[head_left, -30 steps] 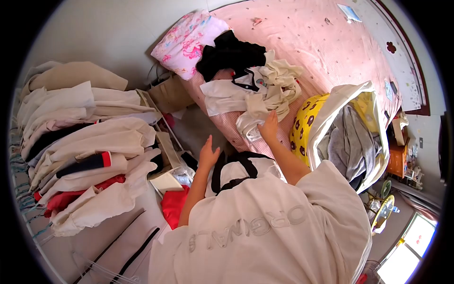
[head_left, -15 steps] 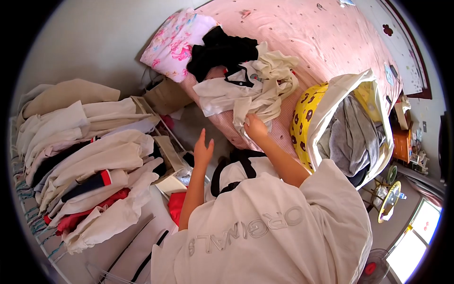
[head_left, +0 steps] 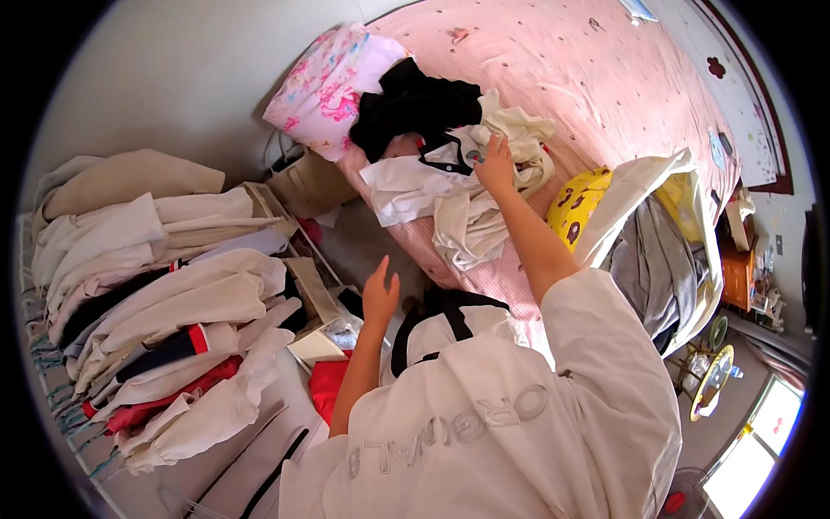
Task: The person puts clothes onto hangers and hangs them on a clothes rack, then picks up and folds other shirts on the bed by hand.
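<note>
My right hand (head_left: 494, 164) reaches over the clothes on the bed, fingers stretched out, lying against a crumpled cream garment (head_left: 527, 130). One sleeve or leg of cream cloth hangs down toward the bed's edge. Beside it is a white shirt (head_left: 398, 186) with a black-trimmed collar, its right part covered by the cream cloth. Behind these lies a bunched black garment (head_left: 415, 108). My left hand (head_left: 380, 294) hovers in front of the bed, with thumb and fingers apart and nothing in it.
At the left, many clothes hang on a rack (head_left: 173, 285). A yellow patterned laundry basket (head_left: 575, 208) with a white rim holds grey clothes (head_left: 653, 259) at the right. A floral pillow (head_left: 333, 91) rests on the pink bed (head_left: 553, 52). Cardboard boxes (head_left: 307, 183) stand between rack and bed.
My right hand has let go of the lower cream cloth and moved up and away to the upper part of the pile. My left hand stays apart from the clothes.
</note>
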A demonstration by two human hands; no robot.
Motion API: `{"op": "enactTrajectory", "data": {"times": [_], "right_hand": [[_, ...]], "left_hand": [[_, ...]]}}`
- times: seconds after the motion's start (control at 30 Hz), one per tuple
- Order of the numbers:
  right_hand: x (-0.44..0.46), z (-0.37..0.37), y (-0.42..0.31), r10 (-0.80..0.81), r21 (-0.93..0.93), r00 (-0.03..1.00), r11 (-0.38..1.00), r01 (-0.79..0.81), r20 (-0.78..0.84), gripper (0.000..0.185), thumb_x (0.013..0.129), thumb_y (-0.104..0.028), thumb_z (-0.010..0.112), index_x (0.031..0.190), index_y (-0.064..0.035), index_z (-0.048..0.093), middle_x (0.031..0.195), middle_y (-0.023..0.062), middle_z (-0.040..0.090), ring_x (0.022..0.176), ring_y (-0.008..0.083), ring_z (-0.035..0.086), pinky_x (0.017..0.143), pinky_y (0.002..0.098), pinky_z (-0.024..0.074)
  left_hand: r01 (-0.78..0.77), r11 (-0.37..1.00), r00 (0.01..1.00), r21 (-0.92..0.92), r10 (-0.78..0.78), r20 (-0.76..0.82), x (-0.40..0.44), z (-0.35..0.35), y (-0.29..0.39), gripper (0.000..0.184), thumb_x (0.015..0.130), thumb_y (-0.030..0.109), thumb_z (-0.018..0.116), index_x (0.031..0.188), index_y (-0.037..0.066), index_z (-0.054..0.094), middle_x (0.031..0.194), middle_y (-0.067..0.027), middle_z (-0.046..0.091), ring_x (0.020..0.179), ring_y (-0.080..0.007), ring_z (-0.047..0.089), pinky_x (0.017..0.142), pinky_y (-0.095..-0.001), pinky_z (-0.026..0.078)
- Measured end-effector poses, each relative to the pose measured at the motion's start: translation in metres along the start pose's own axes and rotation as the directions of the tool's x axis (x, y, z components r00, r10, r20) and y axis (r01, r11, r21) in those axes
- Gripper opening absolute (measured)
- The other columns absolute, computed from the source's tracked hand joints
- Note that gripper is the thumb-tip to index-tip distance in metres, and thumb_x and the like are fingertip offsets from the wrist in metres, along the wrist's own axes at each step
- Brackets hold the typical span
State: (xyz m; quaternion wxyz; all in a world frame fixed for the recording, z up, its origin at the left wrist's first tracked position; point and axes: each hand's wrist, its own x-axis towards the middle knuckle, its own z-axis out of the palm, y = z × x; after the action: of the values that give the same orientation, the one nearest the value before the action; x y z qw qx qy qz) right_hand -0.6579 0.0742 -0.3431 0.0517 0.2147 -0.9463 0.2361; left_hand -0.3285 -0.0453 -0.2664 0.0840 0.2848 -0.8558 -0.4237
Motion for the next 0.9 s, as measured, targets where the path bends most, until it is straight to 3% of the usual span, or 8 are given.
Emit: {"op": "enactTrajectory", "data": {"times": [0.1, 0.13, 0.23, 0.33, 0.53, 0.73, 0.83, 0.9], "right_hand": [[0.021, 0.001, 0.006, -0.031, -0.144, 0.991, 0.988, 0.050, 0.130, 0.068, 0.068, -0.013, 0.059, 0.129, -0.0078, 0.029, 0.133, 0.0232, 0.020, 0.115, 0.0371, 0.034, 0.090, 0.0432, 0.0352], [0.022, 0.002, 0.007, -0.046, -0.182, 0.997, 0.982, 0.057, 0.064, 0.054, 0.072, -0.011, 0.055, 0.122, -0.0104, 0.038, 0.125, 0.0174, 0.035, 0.108, 0.0335, 0.042, 0.083, 0.0418, 0.0402], [0.029, 0.001, 0.020, 0.061, -0.131, 0.958, 0.991, -0.025, 0.281, 0.042, 0.067, -0.009, 0.058, 0.108, -0.0081, 0.049, 0.104, 0.0137, 0.050, 0.093, 0.0324, 0.050, 0.076, 0.0397, 0.0440], [0.014, -0.008, 0.020, -0.102, 0.012, 0.992, 0.995, 0.101, 0.073, 0.024, 0.067, -0.006, 0.056, 0.090, -0.0073, 0.056, 0.087, 0.0110, 0.053, 0.084, 0.0307, 0.052, 0.071, 0.0388, 0.0441], [-0.042, -0.077, -0.048, -0.217, 0.312, 0.968, 0.917, 0.247, -0.129, 0.026, 0.064, 0.000, 0.056, 0.089, -0.0047, 0.058, 0.091, 0.0132, 0.053, 0.083, 0.0309, 0.052, 0.071, 0.0363, 0.0436], [-0.119, -0.093, -0.112, -0.166, 0.566, 0.983, 0.804, 0.181, -0.080, 0.025, 0.061, 0.000, 0.059, 0.086, -0.0040, 0.059, 0.088, 0.0112, 0.055, 0.078, 0.0279, 0.055, 0.067, 0.0331, 0.0461], [-0.128, -0.116, -0.142, -0.140, 0.678, 0.990, 0.726, 0.114, -0.017, 0.024, 0.062, -0.002, 0.060, 0.086, -0.0031, 0.059, 0.087, 0.0111, 0.055, 0.076, 0.0263, 0.055, 0.066, 0.0312, 0.0456], [-0.128, -0.146, -0.168, -0.160, 0.729, 0.987, 0.678, 0.092, 0.024, 0.024, 0.062, -0.003, 0.060, 0.086, -0.0025, 0.059, 0.087, 0.0109, 0.056, 0.076, 0.0248, 0.056, 0.066, 0.0298, 0.0453]], "left_hand": [[0.006, 1.000, 1.000, 0.009, -0.006, 0.000, 0.000, -0.003, 0.003, 0.041, 0.080, 0.017, 0.051, 0.117, 0.001, 0.046, 0.108, -0.0210, 0.053, 0.099, -0.0341, 0.050, 0.084, -0.0365, 0.039], [0.001, 1.000, 1.000, 0.011, -0.001, -0.002, 0.001, -0.004, 0.004, 0.041, 0.080, 0.017, 0.051, 0.117, 0.001, 0.046, 0.108, -0.0207, 0.053, 0.099, -0.0339, 0.050, 0.084, -0.0364, 0.039], [0.023, 1.000, 1.000, -0.003, -0.023, -0.008, 0.004, -0.005, 0.000, 0.040, 0.080, 0.017, 0.051, 0.116, 0.001, 0.047, 0.109, -0.0199, 0.053, 0.099, -0.0332, 0.051, 0.084, -0.0363, 0.039], [0.052, 0.999, 0.999, -0.006, -0.052, -0.007, 0.003, -0.007, -0.001, 0.039, 0.080, 0.017, 0.051, 0.116, 0.001, 0.047, 0.109, -0.0196, 0.053, 0.100, -0.0327, 0.051, 0.085, -0.0357, 0.039], [0.020, 0.998, 0.998, -0.056, -0.024, -0.063, 0.005, -0.015, 0.014, 0.041, 0.079, 0.012, 0.054, 0.117, 0.001, 0.046, 0.108, -0.0171, 0.055, 0.100, -0.0262, 0.054, 0.085, -0.0320, 0.040], [-0.137, 0.987, 0.990, -0.078, 0.134, -0.047, 0.018, -0.024, 0.052, 0.057, 0.076, 0.016, 0.059, 0.125, 0.002, 0.035, 0.122, -0.0182, 0.042, 0.112, -0.0327, 0.041, 0.092, -0.0368, 0.034], [-0.386, 0.920, 0.914, 0.064, 0.391, -0.109, 0.025, -0.037, 0.075, 0.065, 0.071, 0.017, 0.064, 0.126, 0.003, 0.033, 0.128, -0.0170, 0.036, 0.115, -0.0350, 0.036, 0.095, -0.0408, 0.029], [-0.446, 0.895, 0.883, 0.014, 0.442, -0.159, 0.026, -0.047, 0.092, 0.065, 0.068, 0.016, 0.066, 0.124, 0.003, 0.035, 0.127, -0.0167, 0.036, 0.115, -0.0359, 0.035, 0.094, -0.0423, 0.030]]}}
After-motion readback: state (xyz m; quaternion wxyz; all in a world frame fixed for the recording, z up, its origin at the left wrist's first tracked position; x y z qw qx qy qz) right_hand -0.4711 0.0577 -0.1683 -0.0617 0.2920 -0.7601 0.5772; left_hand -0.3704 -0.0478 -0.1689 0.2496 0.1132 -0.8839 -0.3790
